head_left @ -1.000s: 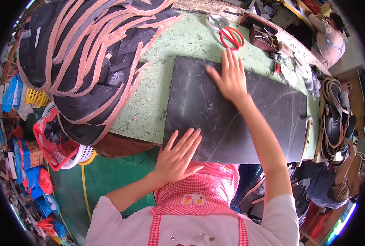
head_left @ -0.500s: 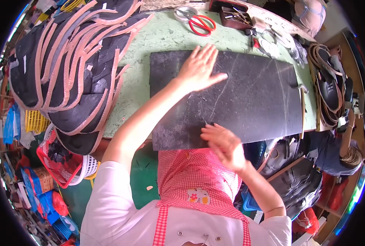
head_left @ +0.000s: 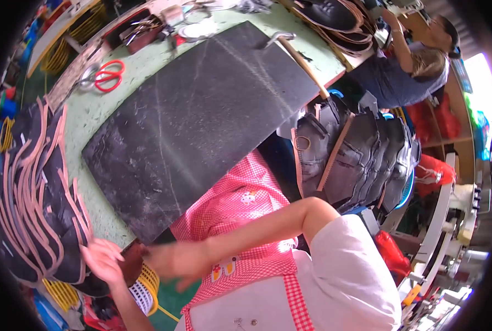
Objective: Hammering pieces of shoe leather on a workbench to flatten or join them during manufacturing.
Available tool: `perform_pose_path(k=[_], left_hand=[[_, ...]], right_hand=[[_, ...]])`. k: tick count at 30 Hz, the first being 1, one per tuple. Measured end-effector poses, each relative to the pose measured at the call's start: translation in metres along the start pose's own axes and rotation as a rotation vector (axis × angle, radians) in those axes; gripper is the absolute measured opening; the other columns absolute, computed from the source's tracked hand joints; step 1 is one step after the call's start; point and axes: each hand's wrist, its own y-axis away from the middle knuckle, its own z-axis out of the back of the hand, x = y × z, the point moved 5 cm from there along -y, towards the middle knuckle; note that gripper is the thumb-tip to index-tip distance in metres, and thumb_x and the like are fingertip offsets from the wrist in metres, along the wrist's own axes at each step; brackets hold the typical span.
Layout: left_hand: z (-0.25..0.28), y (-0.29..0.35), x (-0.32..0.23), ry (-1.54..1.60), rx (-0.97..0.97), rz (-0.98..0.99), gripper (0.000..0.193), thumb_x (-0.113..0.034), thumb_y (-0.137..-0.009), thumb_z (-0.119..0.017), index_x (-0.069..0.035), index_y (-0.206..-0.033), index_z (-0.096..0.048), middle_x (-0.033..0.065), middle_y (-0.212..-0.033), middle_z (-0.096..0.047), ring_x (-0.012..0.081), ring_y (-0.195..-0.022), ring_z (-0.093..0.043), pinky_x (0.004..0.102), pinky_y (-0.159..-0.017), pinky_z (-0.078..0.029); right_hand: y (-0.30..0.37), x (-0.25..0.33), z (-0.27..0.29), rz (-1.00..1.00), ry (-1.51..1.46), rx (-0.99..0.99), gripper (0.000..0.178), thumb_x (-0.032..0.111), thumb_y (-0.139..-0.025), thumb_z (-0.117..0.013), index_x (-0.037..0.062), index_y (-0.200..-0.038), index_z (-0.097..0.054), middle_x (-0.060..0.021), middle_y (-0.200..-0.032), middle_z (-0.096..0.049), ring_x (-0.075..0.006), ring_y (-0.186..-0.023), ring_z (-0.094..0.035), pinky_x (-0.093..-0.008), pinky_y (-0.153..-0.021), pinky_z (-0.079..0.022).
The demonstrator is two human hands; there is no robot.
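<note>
My left hand [head_left: 103, 261] is open, its fingers stretched out, at the near edge of a pile of black curved panels with pinkish-tan edging strips [head_left: 36, 198]. Whether it touches them I cannot tell. Smeared by motion, my right hand [head_left: 182, 261] crosses in front of my body toward the left; its fingers cannot be made out. Neither hand is on the large black board [head_left: 196, 121] that lies flat on the pale green table [head_left: 94, 118]. Scissors with red handles [head_left: 109, 76] rest beyond the board's far left side.
A hammer [head_left: 305, 65] lies along the board's right end. Behind it are a tool box [head_left: 142, 34] and white round items [head_left: 196, 28]. Dark panels [head_left: 356, 154] are heaped at the right, near a co-worker [head_left: 406, 69]. Below my hands stands a white-and-yellow basket [head_left: 144, 289].
Both hands have left the black board and moved down to the left, by the pile of panels. The view has turned, so the table now appears tilted and more shows at the right.
</note>
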Motion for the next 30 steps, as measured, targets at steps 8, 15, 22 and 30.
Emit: perform_pose_path(k=[8,15,22,30], left_hand=[[-0.074,-0.128,0.022,-0.634,0.148,-0.231,0.050,-0.030,-0.111,-0.033,0.003,-0.138,-0.058,0.0157,-0.144,-0.058,0.0254,-0.138,-0.051,0.0372,-0.118,-0.034],[-0.072,-0.156,0.060,-0.768,0.037,-0.232,0.062,-0.044,-0.108,-0.042,0.000,-0.152,-0.040,0.0186,-0.158,-0.040,0.0305,-0.149,-0.034,0.0398,-0.123,-0.024],[-0.145,0.045,0.054,-1.218,0.822,-0.249,0.085,-0.062,-0.100,-0.043,0.002,-0.155,-0.032,0.0246,-0.165,-0.021,0.0376,-0.155,-0.018,0.0525,-0.126,-0.013],[-0.094,0.061,0.030,-0.792,0.576,0.300,0.032,-0.001,-0.085,-0.071,-0.015,-0.112,-0.077,0.0104,-0.088,-0.071,0.0209,-0.072,-0.065,0.0358,-0.065,-0.052]], right_hand=[[-0.018,-0.074,0.164,-0.414,0.588,-0.453,0.026,0.030,-0.084,-0.065,0.0067,-0.095,-0.070,-0.0173,-0.102,-0.068,-0.0365,-0.099,-0.065,-0.0485,-0.089,-0.053],[0.007,0.024,0.017,-0.044,0.046,0.137,0.041,0.039,-0.088,-0.067,0.0045,-0.111,-0.068,-0.0204,-0.124,-0.065,-0.0336,-0.121,-0.061,-0.0496,-0.107,-0.047],[0.037,-0.042,0.155,-0.804,-0.006,-0.405,0.021,0.017,-0.096,-0.065,-0.0009,-0.084,-0.067,-0.0110,-0.073,-0.064,-0.0183,-0.062,-0.062,-0.0334,-0.058,-0.051],[0.047,-0.024,0.128,-0.567,0.242,-0.250,0.016,0.023,-0.093,-0.067,0.0078,-0.090,-0.068,-0.0117,-0.080,-0.067,-0.0331,-0.077,-0.067,-0.0453,-0.070,-0.053]])
